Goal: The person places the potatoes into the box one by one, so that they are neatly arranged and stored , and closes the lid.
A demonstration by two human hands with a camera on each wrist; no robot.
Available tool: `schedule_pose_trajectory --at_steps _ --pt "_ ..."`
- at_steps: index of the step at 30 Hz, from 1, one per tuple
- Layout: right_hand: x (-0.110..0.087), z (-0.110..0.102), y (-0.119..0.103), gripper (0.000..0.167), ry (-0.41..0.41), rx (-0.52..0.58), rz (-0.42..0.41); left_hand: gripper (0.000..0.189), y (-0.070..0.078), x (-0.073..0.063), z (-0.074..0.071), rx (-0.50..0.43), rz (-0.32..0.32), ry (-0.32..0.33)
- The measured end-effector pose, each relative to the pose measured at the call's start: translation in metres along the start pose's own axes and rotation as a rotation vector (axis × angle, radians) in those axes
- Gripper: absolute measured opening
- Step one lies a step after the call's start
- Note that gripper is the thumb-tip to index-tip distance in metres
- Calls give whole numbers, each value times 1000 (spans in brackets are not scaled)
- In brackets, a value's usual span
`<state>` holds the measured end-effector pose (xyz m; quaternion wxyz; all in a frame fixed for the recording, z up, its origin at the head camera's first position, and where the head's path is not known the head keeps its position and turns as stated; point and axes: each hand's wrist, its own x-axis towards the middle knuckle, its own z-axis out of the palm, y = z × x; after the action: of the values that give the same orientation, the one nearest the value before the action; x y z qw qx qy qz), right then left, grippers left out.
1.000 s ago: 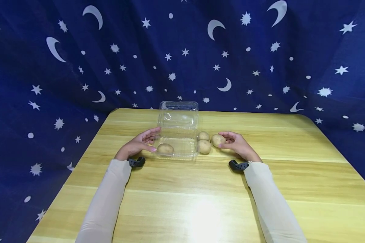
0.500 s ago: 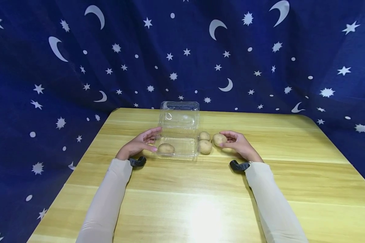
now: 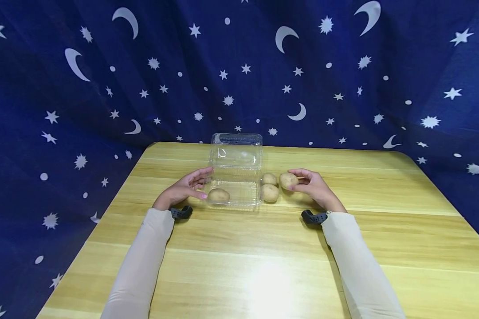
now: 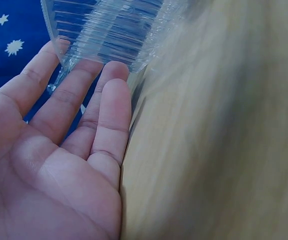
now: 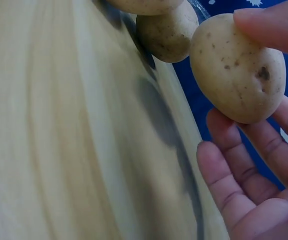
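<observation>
A clear plastic clamshell container (image 3: pixel 239 189) stands on the table with its lid raised at the back. One potato (image 3: pixel 218 196) lies inside it, at the front left. My left hand (image 3: pixel 185 187) is at the container's left side; in the left wrist view, fingertips touch its ribbed plastic wall (image 4: pixel 108 35). My right hand (image 3: pixel 313 187) pinches another potato (image 5: pixel 238 70) between thumb and fingers, slightly above the table, whose surface shows a shadow below it. Two more potatoes, a nearer one (image 3: pixel 270 193) and a farther one (image 3: pixel 269 179), sit beside the container's right wall.
The wooden table (image 3: pixel 231 248) has rounded far corners. Behind it hangs a dark blue cloth (image 3: pixel 239 88) with white moons and stars. A black wrist strap (image 3: pixel 314 217) is on each arm, below pale sleeves.
The potato in my right hand has risen slightly, and the fingers on it have shifted a little. My left hand and the container keep their places; the head view has shifted slightly.
</observation>
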<state>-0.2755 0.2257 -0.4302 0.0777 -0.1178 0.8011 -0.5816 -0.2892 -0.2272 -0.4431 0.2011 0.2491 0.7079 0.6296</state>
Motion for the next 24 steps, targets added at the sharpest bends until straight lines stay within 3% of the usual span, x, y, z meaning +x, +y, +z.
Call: schedule_pose_trajectory --at_steps 24 --pt "1 17 -20 57 50 -2 -148 100 -3 1 -1 2 3 11"
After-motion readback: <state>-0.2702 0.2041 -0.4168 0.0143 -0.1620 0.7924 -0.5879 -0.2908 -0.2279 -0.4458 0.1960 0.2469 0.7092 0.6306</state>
